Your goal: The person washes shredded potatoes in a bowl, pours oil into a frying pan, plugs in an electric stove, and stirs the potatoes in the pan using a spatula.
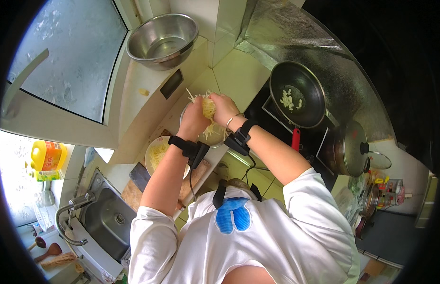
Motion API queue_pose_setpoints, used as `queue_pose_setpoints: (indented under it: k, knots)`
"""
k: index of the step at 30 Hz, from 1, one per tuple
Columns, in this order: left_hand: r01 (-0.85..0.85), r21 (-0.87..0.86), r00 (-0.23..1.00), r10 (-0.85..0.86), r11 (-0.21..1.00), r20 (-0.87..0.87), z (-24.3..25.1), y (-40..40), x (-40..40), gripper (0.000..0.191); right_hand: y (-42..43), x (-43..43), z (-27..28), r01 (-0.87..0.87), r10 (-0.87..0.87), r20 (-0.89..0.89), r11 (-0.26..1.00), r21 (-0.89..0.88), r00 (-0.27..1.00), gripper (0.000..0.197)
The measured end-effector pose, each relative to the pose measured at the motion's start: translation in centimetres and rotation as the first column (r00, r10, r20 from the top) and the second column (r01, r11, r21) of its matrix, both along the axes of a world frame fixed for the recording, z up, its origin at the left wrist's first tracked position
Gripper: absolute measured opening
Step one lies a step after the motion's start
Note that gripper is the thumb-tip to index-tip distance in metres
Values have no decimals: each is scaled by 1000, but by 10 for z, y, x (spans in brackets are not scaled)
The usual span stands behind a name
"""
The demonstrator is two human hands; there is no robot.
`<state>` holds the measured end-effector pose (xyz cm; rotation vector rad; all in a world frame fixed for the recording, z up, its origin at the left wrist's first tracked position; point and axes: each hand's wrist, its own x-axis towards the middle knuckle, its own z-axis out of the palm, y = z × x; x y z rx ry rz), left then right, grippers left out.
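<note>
My left hand [194, 120] and my right hand [224, 109] are pressed together around a clump of pale yellow shreds [208, 107], which look like shredded potato. Loose strands stick out above and below my fingers. Directly beneath is a round bowl [217, 145], largely hidden by my hands, with more shreds near its rim. Left of it, a white plate [148, 164] carries another heap of shreds [157, 153], partly covered by my left forearm. The plate sits over a wooden cutting board [129, 195] and the dark blade of a cleaver [140, 174].
Chopped garlic [287, 100] lies in a black wok [312, 106] with a red handle [295, 139] on the cooktop. Beside it stands a lidded pot [347, 149]. A steel basin [163, 39] rests on the ledge; a sink [106, 209] with a faucet [76, 203] is at left.
</note>
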<state>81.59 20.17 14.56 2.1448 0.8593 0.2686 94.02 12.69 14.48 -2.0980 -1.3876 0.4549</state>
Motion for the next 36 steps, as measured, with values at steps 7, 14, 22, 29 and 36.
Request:
queue_pose_setpoints:
  k: [7, 14, 22, 29, 36]
  knots:
    - [-3, -7, 1000, 3, 1000, -31, 9, -2, -1, 64, -1, 0, 1, -14, 14, 7, 999, -30, 1000, 39]
    - [2, 11, 1000, -2, 1000, 22, 7, -2, -2, 64, -1, -2, 4, 20, -19, 13, 1000, -11, 1000, 41]
    - [0, -6, 1000, 0, 1000, 8, 6, -1, 0, 65, -3, -1, 7, 2, -2, 6, 1000, 0, 1000, 33]
    - [0, -10, 1000, -1, 1000, -2, 9, -1, 0, 66, -3, -1, 11, -11, 12, 19, 999, -30, 1000, 33]
    - [-22, 28, 999, 23, 999, -27, 17, -4, 2, 68, -4, 0, 13, 15, -15, -13, 1000, 12, 1000, 34]
